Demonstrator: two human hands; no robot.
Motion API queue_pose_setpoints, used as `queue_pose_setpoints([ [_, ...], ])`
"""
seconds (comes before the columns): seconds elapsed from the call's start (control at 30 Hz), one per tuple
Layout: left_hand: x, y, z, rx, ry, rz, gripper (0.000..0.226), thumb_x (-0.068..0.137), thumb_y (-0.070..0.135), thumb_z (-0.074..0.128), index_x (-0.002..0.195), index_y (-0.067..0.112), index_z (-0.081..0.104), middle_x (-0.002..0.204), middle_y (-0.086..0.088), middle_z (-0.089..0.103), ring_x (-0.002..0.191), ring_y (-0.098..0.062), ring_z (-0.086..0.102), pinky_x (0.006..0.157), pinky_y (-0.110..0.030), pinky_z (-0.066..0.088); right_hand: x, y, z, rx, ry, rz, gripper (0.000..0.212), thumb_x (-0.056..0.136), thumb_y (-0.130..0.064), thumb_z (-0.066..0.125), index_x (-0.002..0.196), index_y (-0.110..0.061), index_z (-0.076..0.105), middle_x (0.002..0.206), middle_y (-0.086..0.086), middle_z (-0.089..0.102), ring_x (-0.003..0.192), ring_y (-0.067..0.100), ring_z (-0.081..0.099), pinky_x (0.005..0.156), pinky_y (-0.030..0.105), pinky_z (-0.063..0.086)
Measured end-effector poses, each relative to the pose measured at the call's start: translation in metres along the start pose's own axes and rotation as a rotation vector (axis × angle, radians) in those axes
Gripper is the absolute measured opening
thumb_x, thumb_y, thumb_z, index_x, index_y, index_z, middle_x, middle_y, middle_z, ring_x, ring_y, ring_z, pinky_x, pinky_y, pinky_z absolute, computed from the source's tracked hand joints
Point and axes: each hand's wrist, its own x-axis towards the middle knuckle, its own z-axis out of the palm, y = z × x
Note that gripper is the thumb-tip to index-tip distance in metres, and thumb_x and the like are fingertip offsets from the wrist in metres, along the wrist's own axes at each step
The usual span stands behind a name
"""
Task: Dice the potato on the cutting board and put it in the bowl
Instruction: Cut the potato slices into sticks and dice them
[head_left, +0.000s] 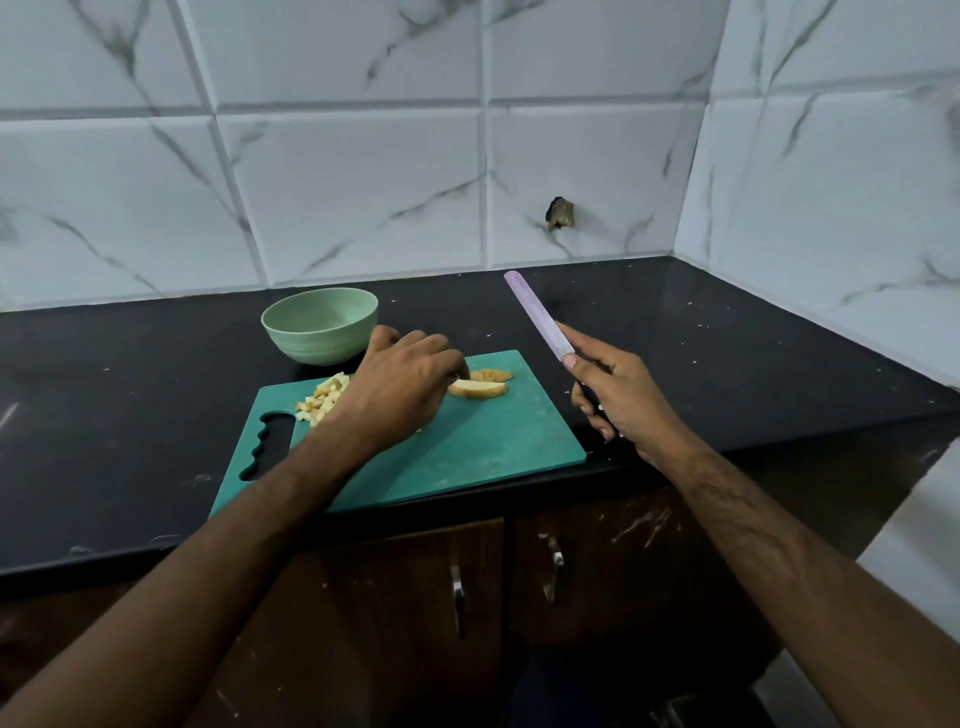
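Head view. Left hand (402, 387) lies palm down over the green cutting board (467, 447), fingers curled, tips at the near end of a potato slice (478, 388); whether they pinch it or only touch it, cannot tell. A second slice (492, 374) lies just beyond the first, also on the board. Diced potato pieces (324, 399) sit in a heap just left of that hand's wrist, partly hidden under it. Pale green bowl (319, 325) stands on the black counter (727, 364) just beyond the left hand, off the board's far edge. Right hand (618, 397) is held to the right of the board, raised, fingers wrapped round the dark handle of a knife (537, 317), forefinger along the blade's base; the pinkish blade points up and away, clear of the board.
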Motion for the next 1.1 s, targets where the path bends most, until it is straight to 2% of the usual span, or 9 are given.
queue_pose_setpoints([
  [0.13, 0.018, 0.007, 0.012, 0.021, -0.187, 0.022, 0.028, 0.098, 0.031, 0.055, 0.124, 0.033, 0.061, 0.117, 0.010, 0.063, 0.109, -0.018, 0.059, 0.088, -0.039, 0.027, -0.001, -0.001, 0.000, 0.009, 0.007, 0.000, 0.044, 0.107, -0.020, 0.051, 0.147, -0.039, 0.052, 0.054, -0.003, 0.046, 0.042, 0.006, 0.037, 0.036, 0.021, 0.034],
  [0.27, 0.022, 0.012, 0.018, 0.053, -0.243, 0.015, 0.027, 0.102, 0.034, 0.044, 0.124, 0.032, 0.060, 0.115, 0.011, 0.062, 0.110, -0.016, 0.058, 0.086, -0.038, 0.023, 0.000, 0.000, -0.001, 0.018, 0.002, 0.002, 0.045, 0.107, -0.020, 0.052, 0.147, -0.039, 0.052, 0.055, -0.002, 0.047, 0.043, 0.007, 0.038, 0.036, 0.021, 0.035],
  [0.4, 0.021, 0.010, 0.012, -0.012, -0.256, -0.003, 0.031, 0.096, 0.034, 0.049, 0.125, 0.034, 0.061, 0.117, 0.011, 0.059, 0.113, -0.015, 0.055, 0.088, -0.037, 0.024, 0.001, 0.001, -0.003, 0.023, 0.001, 0.007, 0.045, 0.107, -0.020, 0.052, 0.147, -0.039, 0.052, 0.055, -0.002, 0.047, 0.042, 0.008, 0.037, 0.036, 0.021, 0.034],
  [0.5, 0.019, 0.007, 0.007, -0.038, -0.213, 0.047, 0.034, 0.087, 0.030, 0.059, 0.121, 0.031, 0.065, 0.110, 0.008, 0.057, 0.106, -0.018, 0.058, 0.087, -0.038, 0.026, 0.001, 0.001, -0.002, 0.025, 0.001, 0.006, 0.044, 0.107, -0.020, 0.052, 0.147, -0.039, 0.052, 0.054, -0.002, 0.047, 0.042, 0.007, 0.037, 0.036, 0.021, 0.034],
  [0.6, 0.016, 0.004, 0.008, -0.049, -0.195, 0.067, 0.034, 0.081, 0.032, 0.058, 0.114, 0.027, 0.066, 0.105, 0.006, 0.057, 0.098, -0.020, 0.062, 0.085, -0.039, 0.027, 0.001, 0.002, -0.001, 0.023, 0.003, 0.003, 0.044, 0.107, -0.020, 0.052, 0.147, -0.038, 0.052, 0.054, -0.002, 0.047, 0.041, 0.007, 0.037, 0.036, 0.021, 0.034],
  [0.77, 0.016, 0.006, 0.008, -0.038, -0.097, 0.085, 0.029, 0.079, 0.030, 0.065, 0.106, 0.023, 0.060, 0.099, 0.004, 0.056, 0.085, -0.022, 0.062, 0.080, -0.039, 0.030, 0.001, 0.003, -0.002, 0.017, 0.007, 0.004, 0.043, 0.107, -0.020, 0.052, 0.147, -0.037, 0.053, 0.055, 0.000, 0.047, 0.040, 0.009, 0.036, 0.035, 0.022, 0.034],
  [0.97, 0.019, 0.008, 0.004, 0.018, -0.065, 0.081, 0.031, 0.081, 0.033, 0.067, 0.110, 0.028, 0.059, 0.103, 0.002, 0.053, 0.085, -0.023, 0.056, 0.078, -0.042, 0.038, 0.002, 0.003, -0.002, 0.013, 0.004, 0.008, 0.043, 0.107, -0.022, 0.052, 0.147, -0.037, 0.052, 0.057, 0.002, 0.047, 0.043, 0.010, 0.037, 0.036, 0.023, 0.035],
  [1.1, 0.020, 0.006, 0.006, 0.016, -0.020, 0.073, 0.023, 0.082, 0.033, 0.064, 0.103, 0.025, 0.061, 0.099, 0.002, 0.051, 0.083, -0.022, 0.055, 0.076, -0.041, 0.037, 0.002, 0.003, -0.002, 0.020, 0.003, 0.012, 0.043, 0.107, -0.022, 0.052, 0.147, -0.036, 0.053, 0.057, 0.003, 0.046, 0.042, 0.011, 0.035, 0.036, 0.023, 0.034],
])
